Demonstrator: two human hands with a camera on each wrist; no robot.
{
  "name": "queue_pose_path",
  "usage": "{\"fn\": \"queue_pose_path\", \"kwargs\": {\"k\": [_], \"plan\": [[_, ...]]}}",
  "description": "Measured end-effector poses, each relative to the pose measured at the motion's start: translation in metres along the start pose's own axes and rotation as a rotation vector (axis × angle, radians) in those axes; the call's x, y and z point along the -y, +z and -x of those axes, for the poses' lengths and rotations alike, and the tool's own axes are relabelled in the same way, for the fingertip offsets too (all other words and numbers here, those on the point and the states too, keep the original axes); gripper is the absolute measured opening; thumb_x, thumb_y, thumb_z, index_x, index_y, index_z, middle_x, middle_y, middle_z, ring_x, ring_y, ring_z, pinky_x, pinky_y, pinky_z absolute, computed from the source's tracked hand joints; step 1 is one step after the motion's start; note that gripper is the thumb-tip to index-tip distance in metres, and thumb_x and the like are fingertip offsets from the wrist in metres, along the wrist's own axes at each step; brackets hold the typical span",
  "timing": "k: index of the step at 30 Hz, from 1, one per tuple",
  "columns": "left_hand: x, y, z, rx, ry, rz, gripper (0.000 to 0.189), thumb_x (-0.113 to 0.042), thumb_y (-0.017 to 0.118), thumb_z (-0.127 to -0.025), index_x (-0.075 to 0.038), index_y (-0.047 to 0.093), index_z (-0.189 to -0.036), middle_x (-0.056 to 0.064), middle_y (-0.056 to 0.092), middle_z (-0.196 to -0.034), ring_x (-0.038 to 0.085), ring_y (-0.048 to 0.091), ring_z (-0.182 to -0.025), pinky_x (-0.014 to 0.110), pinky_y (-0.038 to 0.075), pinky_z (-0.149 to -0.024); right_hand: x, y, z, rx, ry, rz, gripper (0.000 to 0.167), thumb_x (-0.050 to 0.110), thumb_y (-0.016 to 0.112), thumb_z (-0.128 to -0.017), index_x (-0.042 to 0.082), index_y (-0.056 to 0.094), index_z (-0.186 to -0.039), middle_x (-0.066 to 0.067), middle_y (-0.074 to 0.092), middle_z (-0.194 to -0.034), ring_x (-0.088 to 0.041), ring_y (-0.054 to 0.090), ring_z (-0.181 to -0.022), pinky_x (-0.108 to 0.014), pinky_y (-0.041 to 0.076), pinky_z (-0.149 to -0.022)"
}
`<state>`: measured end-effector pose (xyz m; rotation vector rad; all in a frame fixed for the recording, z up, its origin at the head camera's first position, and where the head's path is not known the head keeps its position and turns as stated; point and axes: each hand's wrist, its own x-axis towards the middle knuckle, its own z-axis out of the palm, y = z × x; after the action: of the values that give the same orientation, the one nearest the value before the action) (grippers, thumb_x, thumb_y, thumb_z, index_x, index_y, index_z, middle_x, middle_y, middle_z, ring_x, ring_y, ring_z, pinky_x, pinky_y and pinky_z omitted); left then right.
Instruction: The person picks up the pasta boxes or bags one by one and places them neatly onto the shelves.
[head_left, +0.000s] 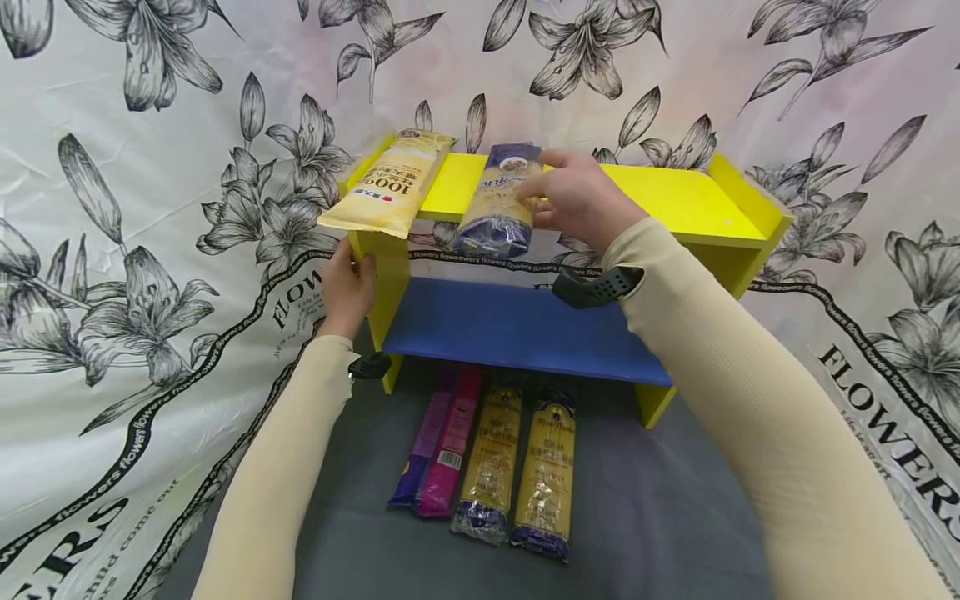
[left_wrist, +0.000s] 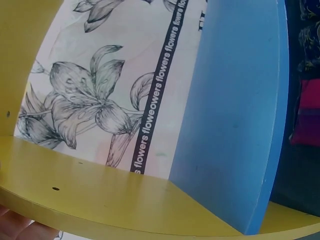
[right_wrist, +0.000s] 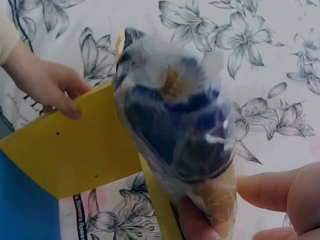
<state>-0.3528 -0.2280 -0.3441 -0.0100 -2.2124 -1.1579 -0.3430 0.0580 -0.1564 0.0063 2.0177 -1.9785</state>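
My right hand [head_left: 581,200] grips a blue-and-tan pasta packet [head_left: 487,204] from its right side, at the yellow top board [head_left: 652,200] of a small shelf. The packet's clear-wrapped blue end juts past the board's front edge, and in the right wrist view this crinkled end [right_wrist: 175,130] fills the middle. Left of it lies a yellow packet [head_left: 401,183] with red-logo print, also overhanging the front. My left hand [head_left: 348,292] holds the shelf's yellow left side panel [head_left: 392,275], its thumb on the near edge; in the left wrist view only some fingers [left_wrist: 25,227] show.
A blue middle board [head_left: 525,321] spans the shelf. On the grey cloth below lie a purple-and-pink packet [head_left: 450,450] and two yellow spaghetti packets [head_left: 491,462] with blue ends. Flower-printed cloth [head_left: 187,333] hangs behind. A raised yellow end piece [head_left: 746,200] bounds the top board at right.
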Motion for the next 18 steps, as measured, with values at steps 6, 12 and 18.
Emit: {"fn": "queue_pose_path", "kwargs": {"k": [6, 12, 18], "plan": [[-0.001, 0.001, 0.001, 0.006, -0.006, -0.006, 0.033, -0.011, 0.048, -0.105, 0.002, 0.057, -0.135, 0.029, 0.067, -0.116, 0.044, 0.068, -0.098, 0.054, 0.056, -0.084, -0.001, 0.001, -0.004, -0.013, -0.045, -0.053, 0.09, -0.005, 0.055, -0.099, 0.037, 0.01, -0.164, -0.001, 0.012, -0.172, -0.029, 0.037, -0.151, -0.036, 0.045, -0.115], [-0.003, 0.002, 0.002, 0.016, -0.012, -0.001, 0.034, -0.011, 0.048, -0.105, 0.002, 0.056, -0.136, 0.028, 0.065, -0.12, 0.044, 0.067, -0.103, 0.054, 0.056, -0.087, -0.003, -0.002, -0.002, -0.012, -0.083, -0.056, 0.086, 0.002, 0.06, -0.099, 0.037, 0.015, -0.164, -0.004, 0.021, -0.17, -0.033, 0.039, -0.149, -0.04, 0.045, -0.116], [-0.001, 0.001, 0.0, 0.003, -0.005, -0.003, 0.034, -0.011, 0.048, -0.105, 0.002, 0.056, -0.135, 0.028, 0.066, -0.119, 0.044, 0.067, -0.104, 0.054, 0.056, -0.089, 0.0, -0.011, 0.006, -0.052, -0.141, 0.131, 0.081, 0.016, 0.064, -0.099, 0.032, 0.019, -0.164, -0.003, 0.017, -0.171, -0.035, 0.028, -0.156, -0.046, 0.044, -0.117]]}}
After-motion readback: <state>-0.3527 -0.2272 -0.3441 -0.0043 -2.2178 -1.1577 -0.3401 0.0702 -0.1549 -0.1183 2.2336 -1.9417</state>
